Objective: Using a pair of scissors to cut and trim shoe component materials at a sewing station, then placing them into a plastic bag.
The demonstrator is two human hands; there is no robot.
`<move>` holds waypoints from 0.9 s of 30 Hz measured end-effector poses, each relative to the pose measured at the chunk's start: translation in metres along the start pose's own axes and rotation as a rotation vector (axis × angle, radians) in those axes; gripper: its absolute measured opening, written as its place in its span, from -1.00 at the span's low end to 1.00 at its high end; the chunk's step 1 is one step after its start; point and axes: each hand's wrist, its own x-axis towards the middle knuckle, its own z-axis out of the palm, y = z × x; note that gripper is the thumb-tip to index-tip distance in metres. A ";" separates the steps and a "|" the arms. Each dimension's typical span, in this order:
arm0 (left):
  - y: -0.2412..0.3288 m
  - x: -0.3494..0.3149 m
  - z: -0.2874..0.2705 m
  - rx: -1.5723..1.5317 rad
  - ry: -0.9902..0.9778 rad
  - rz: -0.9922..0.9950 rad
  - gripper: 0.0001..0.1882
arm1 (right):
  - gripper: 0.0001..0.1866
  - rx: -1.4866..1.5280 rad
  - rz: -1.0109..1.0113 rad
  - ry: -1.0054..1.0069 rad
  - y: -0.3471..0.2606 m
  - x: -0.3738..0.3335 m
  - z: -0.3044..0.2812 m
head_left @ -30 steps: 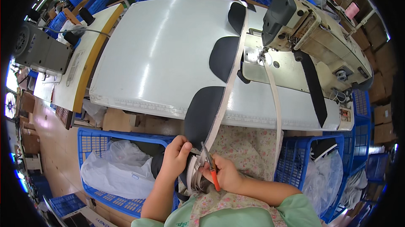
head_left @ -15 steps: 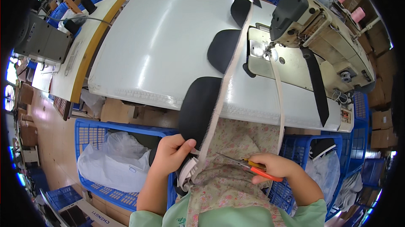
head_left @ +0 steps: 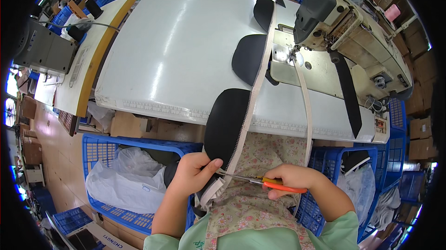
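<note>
My left hand (head_left: 193,171) pinches the lower end of a black rounded panel (head_left: 226,122), sewn along its right side to a pale tape (head_left: 253,94) with a zigzag edge. Further up the tape hang more black panels, such as the one at mid-table (head_left: 248,59). My right hand (head_left: 290,180) grips scissors (head_left: 283,186) with orange and yellow handles. Their blades lie across the tape just beside my left thumb. Below that hand, a bundle of the pale tape (head_left: 212,193) hangs folded over black pieces.
A sewing machine (head_left: 344,36) stands on the right of the white table (head_left: 139,64), with a black strip (head_left: 347,94) hanging over it. Another pale tape (head_left: 305,96) runs down from the needle area. Blue crates (head_left: 139,139) flank me, one holding white plastic bags (head_left: 125,180).
My right hand has brought the scissors left, up to the tape by my left thumb. My left hand and the panel chain have shifted slightly right.
</note>
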 end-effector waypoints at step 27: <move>-0.039 -0.093 -0.122 0.280 0.567 -0.356 -0.71 | -0.75 0.623 -0.377 1.098 -0.028 0.076 0.017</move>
